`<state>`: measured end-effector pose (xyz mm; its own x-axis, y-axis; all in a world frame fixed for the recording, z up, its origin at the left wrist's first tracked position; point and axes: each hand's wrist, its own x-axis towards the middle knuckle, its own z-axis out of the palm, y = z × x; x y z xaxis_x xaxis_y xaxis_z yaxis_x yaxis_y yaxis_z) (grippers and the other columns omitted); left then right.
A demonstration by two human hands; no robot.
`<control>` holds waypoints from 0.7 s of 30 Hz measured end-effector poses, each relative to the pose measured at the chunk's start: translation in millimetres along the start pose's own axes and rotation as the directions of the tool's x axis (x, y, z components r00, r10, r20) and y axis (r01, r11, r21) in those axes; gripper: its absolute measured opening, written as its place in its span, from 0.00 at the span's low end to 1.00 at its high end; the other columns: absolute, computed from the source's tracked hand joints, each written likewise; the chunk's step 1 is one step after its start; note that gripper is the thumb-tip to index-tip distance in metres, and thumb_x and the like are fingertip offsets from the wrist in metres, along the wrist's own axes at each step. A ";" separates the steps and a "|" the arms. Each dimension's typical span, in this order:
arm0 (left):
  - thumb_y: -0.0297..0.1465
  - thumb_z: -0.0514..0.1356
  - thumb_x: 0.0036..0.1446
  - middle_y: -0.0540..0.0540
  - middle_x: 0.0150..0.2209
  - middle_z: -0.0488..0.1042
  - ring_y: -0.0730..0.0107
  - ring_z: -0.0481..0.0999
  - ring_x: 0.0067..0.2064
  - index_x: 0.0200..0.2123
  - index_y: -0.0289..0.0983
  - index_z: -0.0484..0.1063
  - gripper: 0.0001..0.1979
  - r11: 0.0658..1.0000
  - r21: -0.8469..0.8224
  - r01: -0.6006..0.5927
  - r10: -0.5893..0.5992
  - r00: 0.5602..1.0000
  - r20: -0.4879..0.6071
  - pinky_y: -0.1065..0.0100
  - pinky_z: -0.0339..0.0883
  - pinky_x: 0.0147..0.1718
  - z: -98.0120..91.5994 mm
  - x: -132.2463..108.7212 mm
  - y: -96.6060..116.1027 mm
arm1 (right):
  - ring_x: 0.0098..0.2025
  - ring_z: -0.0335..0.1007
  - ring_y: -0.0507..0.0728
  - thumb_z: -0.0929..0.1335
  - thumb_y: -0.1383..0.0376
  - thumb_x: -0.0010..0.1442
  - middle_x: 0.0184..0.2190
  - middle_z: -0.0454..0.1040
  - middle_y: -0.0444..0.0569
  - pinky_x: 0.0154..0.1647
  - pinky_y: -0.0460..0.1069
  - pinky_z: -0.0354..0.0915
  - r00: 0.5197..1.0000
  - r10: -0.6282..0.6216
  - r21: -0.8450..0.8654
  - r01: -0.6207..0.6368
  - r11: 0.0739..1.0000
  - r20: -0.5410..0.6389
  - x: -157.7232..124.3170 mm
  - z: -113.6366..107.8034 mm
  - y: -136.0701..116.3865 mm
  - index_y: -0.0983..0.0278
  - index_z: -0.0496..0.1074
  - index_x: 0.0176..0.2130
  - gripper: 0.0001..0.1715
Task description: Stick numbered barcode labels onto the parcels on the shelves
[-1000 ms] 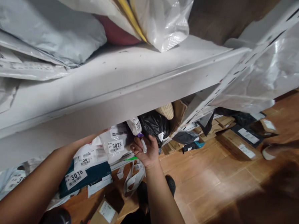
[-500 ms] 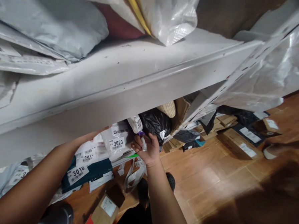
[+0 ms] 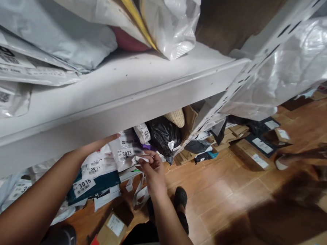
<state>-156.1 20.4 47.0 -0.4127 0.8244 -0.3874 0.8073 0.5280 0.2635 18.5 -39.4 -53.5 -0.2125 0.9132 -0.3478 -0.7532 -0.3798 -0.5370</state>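
Note:
My right hand [image 3: 154,173] pinches a small white label [image 3: 140,160] with dark print, held in front of a white plastic parcel marked 3023 [image 3: 126,151]. My left hand [image 3: 112,138] reaches in under the shelf edge beside that parcel; its fingers are mostly hidden. Below it lie white parcels with barcode labels [image 3: 94,166] and a dark teal parcel marked 3016 [image 3: 101,185]. To the right are a small white parcel marked 3026 [image 3: 143,132], a bit of purple wrapping [image 3: 149,147] and a black plastic parcel [image 3: 164,135].
Above my hands runs a white shelf [image 3: 121,98] bearing grey and white mailers [image 3: 75,33]. A perforated upright [image 3: 222,100] stands at right. Cardboard boxes [image 3: 249,154] lie on the tiled floor [image 3: 204,186]. Another person's foot [image 3: 282,162] is at far right.
My right hand has moved left and slightly down with the label, from near the black parcel to the front of parcel 3023. More of my left hand shows. The view has shifted.

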 end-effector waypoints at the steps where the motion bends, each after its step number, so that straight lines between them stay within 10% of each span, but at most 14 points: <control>1: 0.48 0.55 0.51 0.41 0.41 0.78 0.54 0.77 0.35 0.45 0.38 0.74 0.24 1.000 -0.004 -0.019 0.019 1.000 -0.001 0.65 0.70 0.26 0.0 0.5 -1.1 | 0.24 0.68 0.47 0.77 0.61 0.40 0.23 0.72 0.37 0.27 0.43 0.69 1.000 -0.002 -0.003 0.002 1.000 -0.022 -1.6 0.7 1.0 0.62 0.67 0.34 0.23; 16: 0.52 0.54 0.50 0.36 0.45 0.76 0.57 0.75 0.32 0.49 0.35 0.70 0.32 0.997 0.016 -0.070 0.070 0.997 0.023 0.69 0.62 0.18 2.2 9.7 -13.9 | 0.21 0.48 0.45 0.73 0.59 0.46 0.17 0.52 0.34 0.20 0.41 0.59 0.910 -0.390 -0.282 0.340 0.897 -0.143 -29.4 4.8 -3.4 0.62 0.54 0.20 0.25; 21: 0.51 0.54 0.50 0.38 0.32 0.76 0.60 0.73 0.27 0.41 0.33 0.72 0.28 0.998 0.036 -0.043 0.042 0.999 0.028 0.70 0.59 0.17 2.5 9.5 -11.9 | 0.18 0.56 0.46 0.75 0.64 0.40 0.16 0.59 0.35 0.17 0.43 0.64 0.947 -0.290 -0.237 0.253 0.938 -0.138 -37.2 8.5 -6.4 0.63 0.60 0.20 0.20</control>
<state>-168.6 21.4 38.0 -0.3666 0.8399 -0.4003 0.8391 0.4843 0.2477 25.9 -69.7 -30.5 0.1033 0.9546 -0.2795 -0.6126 -0.1603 -0.7739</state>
